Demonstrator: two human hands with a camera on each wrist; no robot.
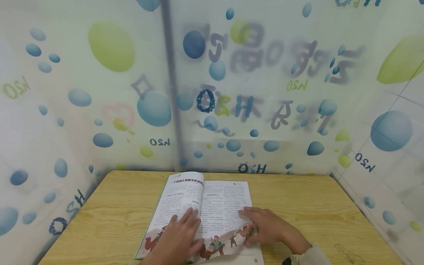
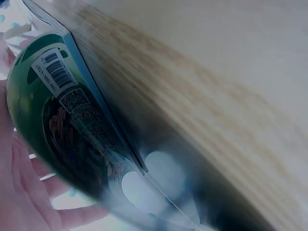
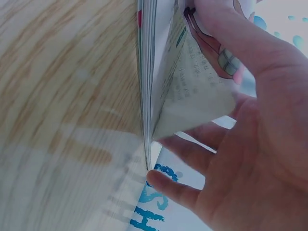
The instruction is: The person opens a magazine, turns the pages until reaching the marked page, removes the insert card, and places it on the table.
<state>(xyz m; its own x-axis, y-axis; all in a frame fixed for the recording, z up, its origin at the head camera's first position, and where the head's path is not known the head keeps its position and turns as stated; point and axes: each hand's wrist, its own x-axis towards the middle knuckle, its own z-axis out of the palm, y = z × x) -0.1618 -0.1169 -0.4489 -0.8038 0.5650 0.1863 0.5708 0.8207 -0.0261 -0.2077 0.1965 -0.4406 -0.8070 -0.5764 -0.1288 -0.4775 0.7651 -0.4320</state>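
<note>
Left hand (image 1: 179, 236) rests, fingers relaxed, on an open magazine (image 1: 179, 200) while the right hand (image 1: 269, 226) pinches a curling page (image 1: 222, 218). Too hard a tug could tear it.

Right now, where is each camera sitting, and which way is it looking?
Head: on the person's head, facing forward and down at the open magazine, table and dotted backdrop; the left hand, right hand and right sleeve show.
Left wrist: on that wrist, looking at the magazine's green cover and the table; part of the left hand shows.
Right wrist: on that wrist, looking at the magazine's page edges and the table; the right hand shows.
Shared: head and right wrist both show the right hand pinching a lifted page.
</note>
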